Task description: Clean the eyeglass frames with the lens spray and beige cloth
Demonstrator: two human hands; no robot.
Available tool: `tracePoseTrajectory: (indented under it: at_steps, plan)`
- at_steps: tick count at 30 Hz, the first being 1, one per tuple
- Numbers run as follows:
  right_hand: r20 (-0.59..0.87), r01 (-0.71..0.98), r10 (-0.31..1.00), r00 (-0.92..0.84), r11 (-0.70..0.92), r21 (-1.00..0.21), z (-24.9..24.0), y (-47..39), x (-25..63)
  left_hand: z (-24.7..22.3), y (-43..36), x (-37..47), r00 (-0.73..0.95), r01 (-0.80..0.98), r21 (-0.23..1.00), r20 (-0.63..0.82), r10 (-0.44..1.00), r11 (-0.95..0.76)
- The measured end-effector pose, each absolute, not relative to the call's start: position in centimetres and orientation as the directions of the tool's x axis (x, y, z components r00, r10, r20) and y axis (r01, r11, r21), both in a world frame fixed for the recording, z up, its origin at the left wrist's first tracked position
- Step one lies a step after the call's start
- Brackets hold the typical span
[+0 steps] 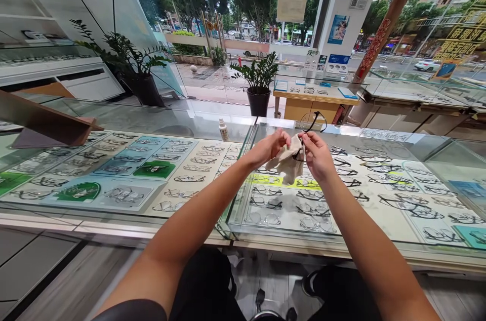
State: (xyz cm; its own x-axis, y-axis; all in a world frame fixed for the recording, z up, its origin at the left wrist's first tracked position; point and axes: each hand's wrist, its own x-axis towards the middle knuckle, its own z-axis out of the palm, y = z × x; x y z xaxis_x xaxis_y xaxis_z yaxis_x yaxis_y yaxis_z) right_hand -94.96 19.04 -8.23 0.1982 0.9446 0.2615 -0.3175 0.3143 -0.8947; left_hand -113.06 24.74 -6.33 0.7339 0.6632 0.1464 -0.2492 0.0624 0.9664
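Both my hands are raised over the glass display counter, close together. My left hand (274, 146) has its fingers closed on a beige cloth (291, 163), which hangs down between the hands. My right hand (317, 153) pinches a dark-framed pair of glasses (316, 121) at the cloth's right edge. One round lens area stands above the right fingers, and a dark part of the frame runs down beside the cloth. The cloth hides some of the glasses.
Under the glass top lie rows of glasses (266, 203). A small white bottle (223, 129) stands on the counter left of my hands. A brown stand (49, 118) is at far left. Potted plants (259, 101) stand beyond the counter.
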Motion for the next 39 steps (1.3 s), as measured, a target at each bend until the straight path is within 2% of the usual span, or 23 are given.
tracePoseTrajectory:
  at_steps: [3, 5, 10, 15, 24, 33, 39]
  plan:
    - [0.263, -0.325, 0.947, 0.183, 0.311, -0.893, -8.2, 19.0, -95.0, -7.1, 24.2, -112.2, 0.609, -0.249, 0.968, 0.18, 0.772, -0.029]
    - [0.271, -0.329, 0.946, 0.175, 0.316, -0.89, -8.1, 18.9, -95.1, -7.4, 23.9, -111.8, 0.581, -0.245, 0.969, 0.176, 0.795, -0.036]
    - [0.283, -0.311, 0.947, 0.15, 0.317, -0.896, -7.7, 18.4, -95.2, -7.5, 23.6, -111.8, 0.683, -0.172, 0.985, 0.102, 0.723, 0.023]
    - [0.313, -0.315, 0.941, 0.13, 0.338, -0.887, -7.4, 18.1, -95.4, -7.3, 23.7, -112.2, 0.74, -0.143, 0.99, 0.119, 0.662, -0.018]
    - [0.299, -0.407, 0.935, 0.19, 0.352, -0.843, -7.7, 18.4, -95.3, -7.5, 23.2, -111.7, 0.677, -0.316, 0.943, 0.145, 0.722, 0.106]
    - [0.295, -0.457, 0.938, 0.181, 0.346, -0.819, -7.5, 18.1, -95.4, -7.9, 22.5, -111.0, 0.629, -0.318, 0.944, 0.143, 0.764, 0.084]
    - [0.314, -0.409, 0.938, 0.148, 0.347, -0.844, -7.1, 17.9, -95.6, -7.9, 22.0, -110.5, 0.634, -0.398, 0.912, 0.193, 0.749, 0.102]
